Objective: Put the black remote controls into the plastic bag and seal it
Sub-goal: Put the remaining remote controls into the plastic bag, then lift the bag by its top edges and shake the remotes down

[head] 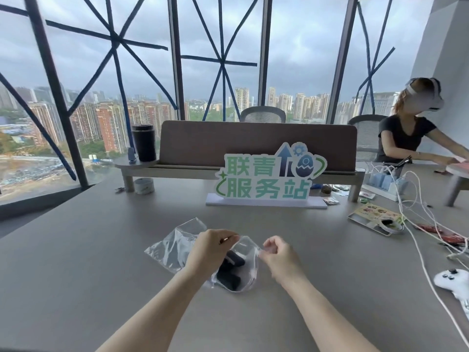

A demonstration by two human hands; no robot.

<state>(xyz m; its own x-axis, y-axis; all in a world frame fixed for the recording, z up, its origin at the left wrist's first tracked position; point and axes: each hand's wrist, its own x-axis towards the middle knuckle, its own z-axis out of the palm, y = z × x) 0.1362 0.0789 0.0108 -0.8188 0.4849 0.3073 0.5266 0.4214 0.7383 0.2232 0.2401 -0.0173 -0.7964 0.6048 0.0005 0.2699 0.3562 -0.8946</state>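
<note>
I see the left hand and right hand each pinching the mouth edge of the plastic bag, which lies on the grey bench. The black remote controls are inside the bag. Another clear bag lies just behind. Farther, a green sign stands before a brown divider. Beyond, taped windows show city towers.

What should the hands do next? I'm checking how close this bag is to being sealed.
Probably run the pinch along the bag's mouth to press it shut. The black remote controls already lie inside the plastic bag, and the left hand and right hand each pinch its top edge, which still looks open between them.
</note>
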